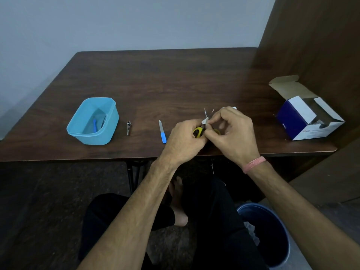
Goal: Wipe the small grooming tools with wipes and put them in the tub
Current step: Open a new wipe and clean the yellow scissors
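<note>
Small scissors (199, 131) with yellow-and-black handles are gripped in my left hand (184, 139), their thin blades spread apart and pointing away from me. My right hand (232, 131) pinches a small white wipe (205, 120) against the scissors near the pivot. A light blue plastic tub (93, 121) stands at the left of the table with a blue-handled tool and other small items inside. On the table between tub and hands lie a metal nail clipper (128, 128) and a nail file with a blue handle (162, 131).
An opened blue-and-white cardboard box (305, 115) sits at the table's right end beside a wooden panel. A blue bin (272, 234) holding crumpled white wipes stands on the floor at my right. The table's front edge (78, 159) runs below the tools.
</note>
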